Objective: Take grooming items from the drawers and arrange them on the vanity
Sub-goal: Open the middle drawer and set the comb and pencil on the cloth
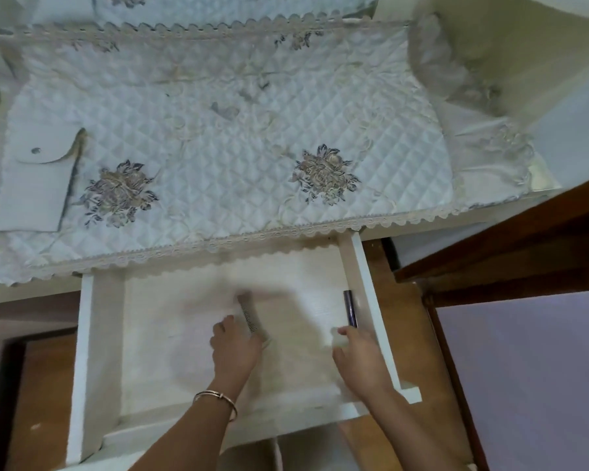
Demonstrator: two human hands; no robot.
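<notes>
A white drawer (96, 334) stands pulled out below the vanity top, which is covered by a quilted white cloth (218, 130) with embroidered flowers. Inside the drawer, my left hand (233, 348) grips a brown comb (250, 312) by its lower end; the comb is blurred. My right hand (357, 358) reaches into the drawer's right side, its fingers around a small pale object (337, 338) too blurred to name. A dark slim tube (350, 309) lies along the drawer's right wall, just beyond my right fingertips.
A white snap-flap pouch (34, 185) lies on the cloth at the left. A brown wooden door frame (490, 246) stands to the right. A second drawer front (252, 453) shows below, with brown floor either side.
</notes>
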